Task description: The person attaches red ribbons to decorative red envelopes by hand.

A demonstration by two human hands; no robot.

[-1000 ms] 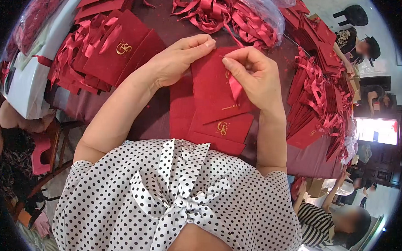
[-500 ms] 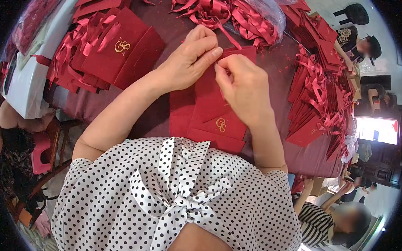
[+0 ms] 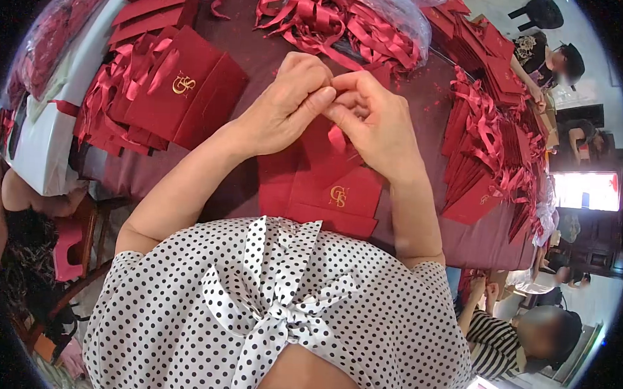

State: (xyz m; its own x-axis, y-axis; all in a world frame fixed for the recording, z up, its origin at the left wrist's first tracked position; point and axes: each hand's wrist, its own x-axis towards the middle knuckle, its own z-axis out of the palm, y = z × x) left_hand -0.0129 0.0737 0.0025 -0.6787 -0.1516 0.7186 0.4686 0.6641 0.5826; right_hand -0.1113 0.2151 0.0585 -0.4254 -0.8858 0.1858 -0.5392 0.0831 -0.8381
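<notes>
Near the middle of the view my left hand [image 3: 291,104] and my right hand [image 3: 372,124] meet at the fingertips, both pinched. A short end of red ribbon [image 3: 337,139] hangs down between them, below the fingers of my right hand. How the ribbon runs inside the fingers is hidden. Under my hands lies a flat dark red bag [image 3: 337,197] with a gold logo, close to the polka-dot shirt, with other red pieces beneath it. Beyond my fingers is a heap of loose red ribbons [image 3: 319,17].
Red bags with ribbon handles [image 3: 184,85] are stacked at the left, next to a white box [image 3: 46,141]. More red bags [image 3: 474,201] fill the right side of the dark red tablecloth [image 3: 483,244]. People sit around the right and left edges.
My hands have come together at the fingertips, and a ribbon end now shows hanging below my right hand's fingers. The view has shifted slightly.
</notes>
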